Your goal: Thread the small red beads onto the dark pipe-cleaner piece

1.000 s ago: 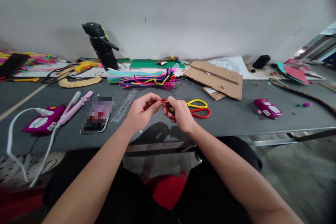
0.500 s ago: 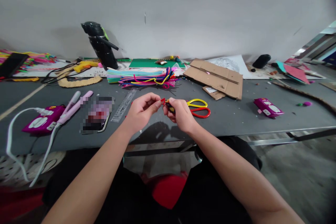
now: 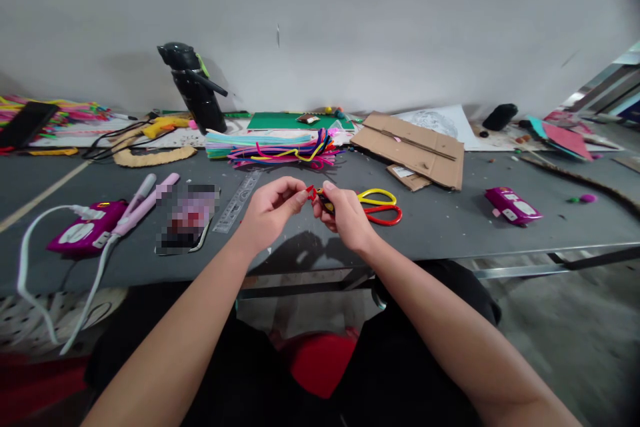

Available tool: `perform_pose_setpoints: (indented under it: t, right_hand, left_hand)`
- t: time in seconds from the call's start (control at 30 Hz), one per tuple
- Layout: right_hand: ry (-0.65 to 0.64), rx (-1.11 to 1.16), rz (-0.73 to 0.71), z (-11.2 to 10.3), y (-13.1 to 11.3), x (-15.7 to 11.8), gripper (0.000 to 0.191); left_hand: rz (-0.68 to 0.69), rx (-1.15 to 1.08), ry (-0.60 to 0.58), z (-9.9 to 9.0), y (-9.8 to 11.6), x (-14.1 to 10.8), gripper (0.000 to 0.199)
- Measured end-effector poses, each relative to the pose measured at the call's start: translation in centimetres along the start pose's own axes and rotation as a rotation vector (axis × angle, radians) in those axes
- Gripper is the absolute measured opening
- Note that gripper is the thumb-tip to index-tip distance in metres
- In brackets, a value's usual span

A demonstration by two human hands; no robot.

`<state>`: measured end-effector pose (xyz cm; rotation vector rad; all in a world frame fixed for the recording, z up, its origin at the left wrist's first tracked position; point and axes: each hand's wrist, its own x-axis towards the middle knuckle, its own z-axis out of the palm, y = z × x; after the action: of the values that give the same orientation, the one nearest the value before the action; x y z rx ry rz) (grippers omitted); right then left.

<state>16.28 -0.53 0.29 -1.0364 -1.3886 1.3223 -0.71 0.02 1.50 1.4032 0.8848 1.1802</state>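
My left hand (image 3: 274, 208) pinches a small red piece (image 3: 311, 192) between thumb and fingertips; whether it is pipe cleaner, paper or something else I cannot tell. My right hand (image 3: 345, 212) is closed round a small black-and-yellow object (image 3: 325, 201), largely hidden by the fingers, with its end close to the red piece. Both hands are held near each other over the table's front part. Just past the right hand lie scissors (image 3: 381, 205) with one yellow and one red handle loop, their blades hidden. Left of the left hand is a clear ruler (image 3: 237, 202).
A bundle of colourful pipe cleaners (image 3: 273, 149) lies beyond my hands, with flattened cardboard (image 3: 415, 150) to its right. A black bottle (image 3: 195, 90) stands by the wall. At left are a phone (image 3: 187, 217), a pink hair straightener (image 3: 145, 203) and a purple pack (image 3: 87, 230).
My hands keep almost the same pose. The black-and-yellow object and right fingertips sit slightly further right, and a little more of the red piece shows. The whole view has shifted slightly.
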Motion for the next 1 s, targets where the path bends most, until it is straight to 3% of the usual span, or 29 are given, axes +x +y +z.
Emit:
perform_pose_setpoints:
  t: [0.17, 0.33, 0.63, 0.8, 1.0]
  right_hand:
    - [-0.038, 0.036, -0.003, 0.1, -0.3, -0.1, 0.061]
    - [-0.069, 0.078, -0.031, 0.1, -0.3, -0.3, 0.056]
    - [-0.044, -0.041, -0.091, 0.0, -0.3, -0.7, 0.053]
    - [-0.040, 0.015, -0.073, 0.1, 0.1, -0.4, 0.050]
    - [-0.043, 0.083, -0.043, 0.3, 0.2, -0.3, 0.047]
  left_hand:
    - [-0.144, -0.419, -0.056, 0.2, -0.3, 0.1, 0.021]
    - [-0.248, -0.599, -0.165, 0.4, -0.5, 0.0, 0.012]
    - [-0.304, -0.596, -0.161, 0.7, -0.7, 0.0, 0.013]
    - [-0.284, -0.573, -0.216, 1.1, -0.6, -0.1, 0.017]
    - [-0.282, -0.582, -0.203, 1.2, -1.0, -0.1, 0.017]
